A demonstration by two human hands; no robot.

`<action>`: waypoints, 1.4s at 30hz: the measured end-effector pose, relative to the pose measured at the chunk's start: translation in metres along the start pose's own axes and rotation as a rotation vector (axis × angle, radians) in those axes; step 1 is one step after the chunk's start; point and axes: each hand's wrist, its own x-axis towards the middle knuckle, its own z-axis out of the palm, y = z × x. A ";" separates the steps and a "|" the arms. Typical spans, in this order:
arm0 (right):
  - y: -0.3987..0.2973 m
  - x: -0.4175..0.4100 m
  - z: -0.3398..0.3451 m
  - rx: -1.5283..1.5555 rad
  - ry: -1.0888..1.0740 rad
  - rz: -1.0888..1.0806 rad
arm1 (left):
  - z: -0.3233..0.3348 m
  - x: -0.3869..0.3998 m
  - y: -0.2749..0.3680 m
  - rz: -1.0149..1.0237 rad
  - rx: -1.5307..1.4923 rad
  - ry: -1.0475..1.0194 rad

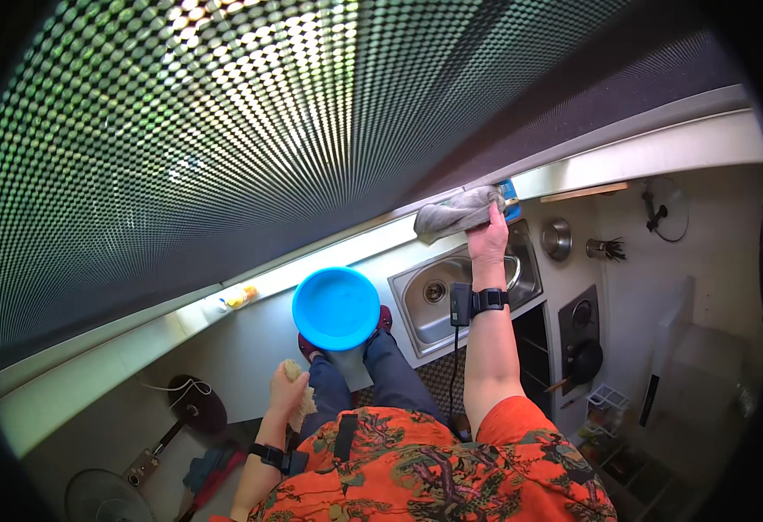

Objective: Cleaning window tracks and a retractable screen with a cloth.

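Observation:
My right hand point(489, 238) grips a bunched grey cloth point(443, 220) at the window sill, above the back edge of the sink point(414, 326). Right beside that cloth, partly covered by it, is a blue item point(511, 196) bearing writing. Down at my left side, my left hand point(287, 391) is closed around a crumpled beige cloth point(302, 404). In front of my feet, a round blue plastic basin point(336, 308) rests on the white counter point(244, 355). The water level in it, if any, is hard to make out.
A mesh blind point(257, 130) hangs close before me. Yellow-and-white small items point(241, 298) stand on the sill. To the right are a steel bowl point(556, 239), a hob point(580, 313) and a black pan point(585, 361). A standing fan point(107, 496) is at lower left.

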 end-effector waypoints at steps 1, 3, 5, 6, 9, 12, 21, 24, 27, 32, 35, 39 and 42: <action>-0.002 0.002 -0.010 -0.007 0.009 -0.006 | 0.000 -0.002 0.003 -0.009 0.022 -0.004; -0.009 0.012 -0.025 0.036 -0.024 0.015 | 0.003 0.001 0.007 0.001 0.016 -0.038; -0.005 -0.004 0.001 0.136 -0.065 0.138 | -0.001 -0.004 0.004 -0.011 0.004 -0.027; -0.009 -0.004 0.002 0.070 -0.066 0.116 | 0.000 -0.005 0.007 0.015 0.000 -0.012; -0.016 -0.008 0.018 -0.070 -0.047 0.051 | 0.000 0.001 0.008 0.018 0.013 -0.018; -0.019 -0.017 0.045 -0.366 0.083 -0.341 | -0.003 0.003 0.001 0.000 0.029 -0.016; 0.010 0.041 0.032 -0.581 0.360 -0.586 | 0.001 -0.007 0.006 -0.011 0.010 0.026; 0.026 0.044 0.039 -0.838 0.587 -0.527 | -0.001 -0.009 0.012 -0.047 0.026 -0.007; 0.022 0.046 0.025 -0.934 0.558 -0.554 | -0.001 -0.012 0.002 -0.019 -0.002 -0.010; 0.008 0.009 0.061 -0.471 0.351 -0.641 | 0.001 -0.011 -0.013 -0.030 -0.034 0.062; -0.008 -0.003 0.082 -0.984 0.494 -0.801 | 0.002 -0.012 0.000 -0.042 -0.040 0.039; 0.004 0.018 0.071 -1.005 0.589 -0.867 | 0.002 -0.014 0.019 -0.037 -0.033 -0.009; 0.025 0.030 0.057 -0.997 0.593 -0.822 | 0.001 -0.024 0.022 -0.025 -0.021 0.008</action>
